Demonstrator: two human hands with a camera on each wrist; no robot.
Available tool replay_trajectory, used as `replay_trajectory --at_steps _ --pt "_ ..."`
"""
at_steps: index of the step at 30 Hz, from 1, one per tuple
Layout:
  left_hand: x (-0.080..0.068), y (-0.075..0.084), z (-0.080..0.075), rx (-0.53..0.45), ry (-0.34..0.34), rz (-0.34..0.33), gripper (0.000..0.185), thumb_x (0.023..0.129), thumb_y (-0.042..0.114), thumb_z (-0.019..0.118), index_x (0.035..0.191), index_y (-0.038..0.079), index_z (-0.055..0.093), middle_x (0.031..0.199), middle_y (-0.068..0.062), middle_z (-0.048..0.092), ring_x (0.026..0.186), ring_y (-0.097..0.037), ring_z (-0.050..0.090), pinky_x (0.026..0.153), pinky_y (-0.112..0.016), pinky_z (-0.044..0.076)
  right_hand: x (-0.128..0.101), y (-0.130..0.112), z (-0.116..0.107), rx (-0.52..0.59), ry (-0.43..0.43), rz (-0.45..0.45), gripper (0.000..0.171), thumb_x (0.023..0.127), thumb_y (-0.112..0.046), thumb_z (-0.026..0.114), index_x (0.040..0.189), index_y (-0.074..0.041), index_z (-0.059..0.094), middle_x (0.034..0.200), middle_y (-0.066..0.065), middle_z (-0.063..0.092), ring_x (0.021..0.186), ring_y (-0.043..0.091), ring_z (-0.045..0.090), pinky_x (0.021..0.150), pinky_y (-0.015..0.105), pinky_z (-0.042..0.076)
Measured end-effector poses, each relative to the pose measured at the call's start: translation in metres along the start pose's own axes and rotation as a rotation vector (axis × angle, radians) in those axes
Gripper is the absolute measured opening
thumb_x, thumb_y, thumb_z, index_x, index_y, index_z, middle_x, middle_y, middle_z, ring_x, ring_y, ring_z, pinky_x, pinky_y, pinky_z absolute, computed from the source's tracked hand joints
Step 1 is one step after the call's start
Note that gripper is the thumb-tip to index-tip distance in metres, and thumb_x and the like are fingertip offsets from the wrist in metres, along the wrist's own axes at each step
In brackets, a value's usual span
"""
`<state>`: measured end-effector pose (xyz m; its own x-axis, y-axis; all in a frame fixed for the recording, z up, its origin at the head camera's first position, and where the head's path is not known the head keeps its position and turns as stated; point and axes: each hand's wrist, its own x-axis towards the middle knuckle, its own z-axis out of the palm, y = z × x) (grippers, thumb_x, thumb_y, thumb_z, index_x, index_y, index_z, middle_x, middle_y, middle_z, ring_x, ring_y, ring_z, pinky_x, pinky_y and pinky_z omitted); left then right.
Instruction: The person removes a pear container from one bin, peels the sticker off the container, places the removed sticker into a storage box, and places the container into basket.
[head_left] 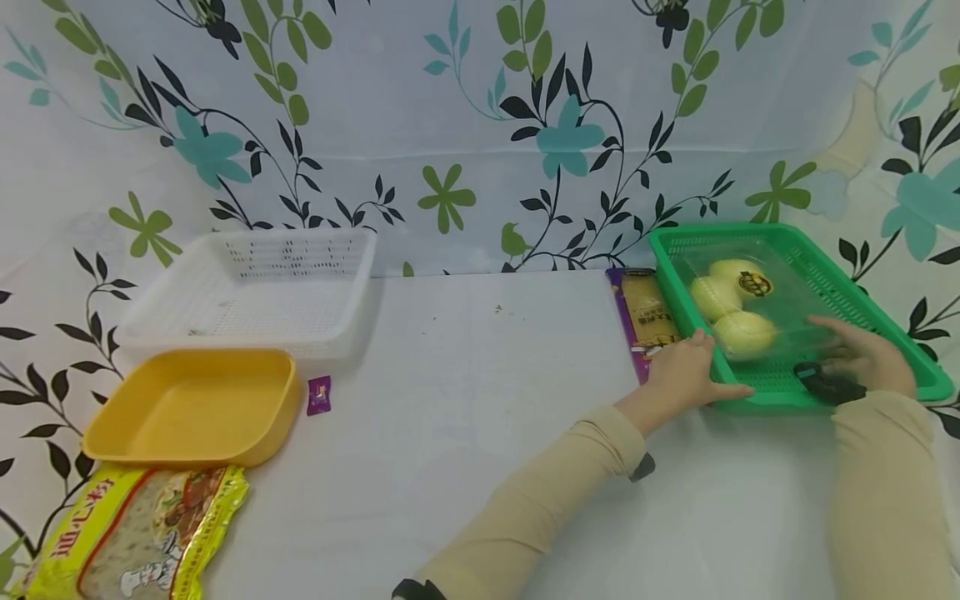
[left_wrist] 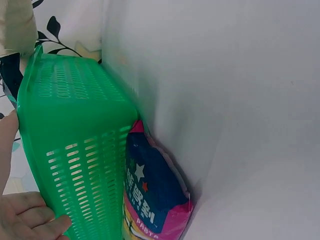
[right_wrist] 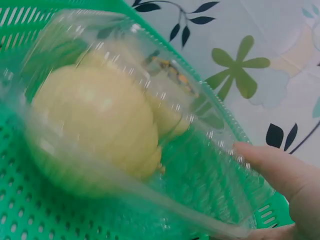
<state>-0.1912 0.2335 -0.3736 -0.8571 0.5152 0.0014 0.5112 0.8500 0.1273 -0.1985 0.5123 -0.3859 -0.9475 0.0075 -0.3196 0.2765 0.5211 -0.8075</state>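
The clear plastic box [head_left: 750,304] lies inside the green basket [head_left: 772,402], well over to my right, and my right hand [head_left: 870,354] is the nearer one: it touches the box at its near right end. From that hand the box stretches off to the far left, so I would judge that its long axis points away from my right palm, with the round yellow fruits [head_left: 744,335] bunched toward the opposite end. My right hand pinches the end of the box, thumb on the edge. My left hand [head_left: 682,375] grips the basket at its near left corner, thumb at the rim and fingers against the outer wall, apart from the box. Whether the box rests flat on the basket's floor or is partly lifted, I cannot tell. The view from my head shows three fruits and the dark round label [head_left: 754,284], which sits toward the far side; the right wrist view blurs the label but shows the bare part of the box between the fruits and my thumb. The left wrist view misses the box entirely. What it does show is the slotted outer wall under my fingers and, right beside it, the blue and pink end of a bag [left_wrist: 157,185] that my left hand mostly hides from above.
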Motion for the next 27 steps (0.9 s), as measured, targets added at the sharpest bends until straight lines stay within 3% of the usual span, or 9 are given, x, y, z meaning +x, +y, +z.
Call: replay_trajectory --at_steps 2,3,6,10,16,19,23,27 --pt "0.0 0.0 0.0 -0.009 0.007 0.002 0.09 0.066 0.08 0.041 0.138 0.028 0.032 0.139 0.013 0.029 0.047 -0.003 0.037 0.037 -0.017 0.03 -0.008 0.001 0.003 -0.142 0.059 -0.101 0.069 0.086 0.01 0.048 0.143 -0.007 0.014 0.125 0.047 0.013 0.109 0.06 0.022 0.083 0.06 0.032" --pt "0.0 0.0 -0.001 -0.012 0.013 0.004 0.089 0.066 0.08 0.041 0.138 0.028 0.033 0.139 0.013 0.029 0.045 -0.003 0.036 0.037 -0.017 0.03 -0.012 0.001 0.004 -0.251 0.107 -0.161 0.073 0.081 0.018 0.048 0.141 0.002 0.009 0.121 0.048 0.019 0.104 0.061 0.025 0.078 0.061 0.034" --pt "0.0 0.0 -0.001 -0.02 0.028 0.008 0.089 0.066 0.079 0.042 0.138 0.027 0.034 0.139 0.012 0.03 0.044 -0.003 0.033 0.037 -0.017 0.029 -0.021 0.001 0.007 -0.375 0.221 -0.212 0.07 0.078 0.019 0.051 0.137 0.009 0.015 0.118 0.045 0.024 0.098 0.059 0.031 0.07 0.059 0.037" --pt "0.001 0.0 0.0 -0.003 0.031 0.002 0.089 0.066 0.08 0.041 0.138 0.027 0.034 0.139 0.013 0.029 0.043 -0.004 0.03 0.037 -0.017 0.028 -0.025 -0.001 0.009 -0.4 0.27 -0.22 0.067 0.077 0.019 0.051 0.134 0.013 0.015 0.125 0.044 0.019 0.094 0.058 0.035 0.07 0.06 0.037" --pt "0.001 0.001 0.002 0.005 0.009 0.0 0.09 0.065 0.08 0.04 0.138 0.028 0.033 0.14 0.014 0.028 0.043 -0.004 0.031 0.036 -0.018 0.028 -0.029 -0.001 0.01 -0.401 0.258 -0.256 0.068 0.079 0.021 0.05 0.134 0.013 0.011 0.131 0.043 0.008 0.092 0.061 0.036 0.067 0.055 0.042" --pt "0.0 0.001 0.002 0.007 0.016 -0.004 0.09 0.064 0.081 0.041 0.137 0.028 0.036 0.139 0.014 0.03 0.044 -0.003 0.034 0.036 -0.018 0.029 -0.028 -0.001 0.01 -0.405 0.238 -0.292 0.067 0.078 0.022 0.048 0.134 0.015 0.011 0.131 0.043 0.008 0.093 0.063 0.033 0.069 0.058 0.039" --pt "0.0 -0.002 0.001 -0.006 0.021 -0.012 0.089 0.062 0.082 0.043 0.134 0.028 0.04 0.137 0.014 0.033 0.051 -0.002 0.039 0.037 -0.018 0.031 -0.023 0.0 0.009 -0.392 0.215 -0.317 0.069 0.078 0.022 0.049 0.134 0.015 0.009 0.128 0.045 0.012 0.094 0.063 0.032 0.072 0.063 0.033" --pt "0.002 -0.005 0.0 -0.029 0.021 -0.018 0.089 0.062 0.081 0.045 0.133 0.027 0.042 0.136 0.015 0.035 0.071 0.0 0.048 0.039 -0.018 0.034 -0.013 0.002 0.006 -0.305 0.215 -0.25 0.078 0.078 0.021 0.05 0.14 0.003 0.006 0.121 0.043 0.028 0.087 0.05 0.049 0.075 0.057 0.039"
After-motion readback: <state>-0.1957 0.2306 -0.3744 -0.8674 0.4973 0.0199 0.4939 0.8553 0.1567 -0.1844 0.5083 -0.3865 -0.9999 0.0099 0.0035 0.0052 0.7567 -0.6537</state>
